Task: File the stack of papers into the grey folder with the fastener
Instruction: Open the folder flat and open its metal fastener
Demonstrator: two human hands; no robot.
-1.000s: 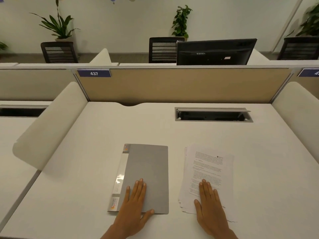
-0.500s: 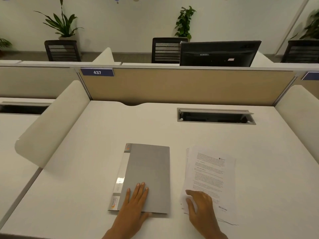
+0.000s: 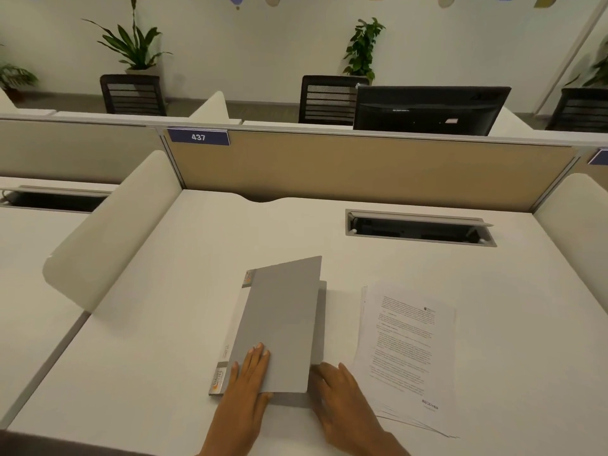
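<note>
Head camera showed two hands at the near edge of the desk (image 3: 427, 264). The left hand (image 3: 245, 386) lay flat with fingers spread on the grey folder (image 3: 279, 327), near its spine. The right hand (image 3: 342, 399) sat at 3 o'clock from it, with fingertips hidden under the free edge of the front cover; I could not tell if they pinched it or only pushed it up. The cover was lifted a little and the folder lay just beyond both hands.

The cover could slip and fall shut, I think, because it seemed to be caught only by its edge. The folder could also slide if the left hand pressed too lightly. The stack of papers (image 3: 408, 350), at 3 o'clock from the folder and apart from it, was slightly fanned, so sheets could come loose when it is lifted. The fastener was not visible.

Counted: two hands, one folder, one stack; farther at 1 o'clock one cable slot (image 3: 421, 228); beyond the partition (image 3: 362, 169) one monitor (image 3: 427, 110).
</note>
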